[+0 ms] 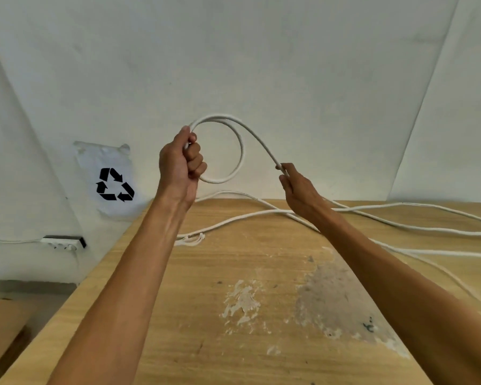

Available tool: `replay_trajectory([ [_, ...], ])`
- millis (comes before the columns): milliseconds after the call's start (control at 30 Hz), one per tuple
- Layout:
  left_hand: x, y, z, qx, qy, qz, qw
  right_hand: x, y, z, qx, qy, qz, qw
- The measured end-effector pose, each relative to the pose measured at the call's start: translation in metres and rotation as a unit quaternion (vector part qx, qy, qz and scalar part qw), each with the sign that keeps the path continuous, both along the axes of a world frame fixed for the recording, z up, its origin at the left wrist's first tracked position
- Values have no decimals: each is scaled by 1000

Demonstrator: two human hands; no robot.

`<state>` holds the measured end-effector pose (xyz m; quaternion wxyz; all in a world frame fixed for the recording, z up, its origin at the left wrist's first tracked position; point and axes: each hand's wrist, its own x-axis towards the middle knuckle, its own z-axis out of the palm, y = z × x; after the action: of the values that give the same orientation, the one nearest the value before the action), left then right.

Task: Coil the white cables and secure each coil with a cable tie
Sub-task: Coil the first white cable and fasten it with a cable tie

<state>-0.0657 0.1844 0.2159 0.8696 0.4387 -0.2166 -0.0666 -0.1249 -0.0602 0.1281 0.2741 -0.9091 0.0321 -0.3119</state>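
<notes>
My left hand is raised above the far edge of the wooden table and grips a small loop of white cable in its fist. From the top of that loop the cable runs down to the right into my right hand, which pinches it between thumb and fingers. Long loose runs of white cable lie across the far and right part of the table. A small bundle of white cable ties lies near the table's left edge.
A white wall stands right behind the table, with a paper sheet bearing a black recycling symbol taped to it. A white power strip sits low on the wall at left. Brown cardboard lies on the floor at lower left.
</notes>
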Motion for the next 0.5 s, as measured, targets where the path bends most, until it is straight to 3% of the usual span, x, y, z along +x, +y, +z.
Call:
replay_trajectory([
  [200, 0, 26, 19, 18, -52, 75, 996, 20, 13, 36, -15, -39, -38, 998],
  [500, -9, 11, -14, 101, -106, 153, 977, -3, 62, 37, -241, 70, -5, 968],
])
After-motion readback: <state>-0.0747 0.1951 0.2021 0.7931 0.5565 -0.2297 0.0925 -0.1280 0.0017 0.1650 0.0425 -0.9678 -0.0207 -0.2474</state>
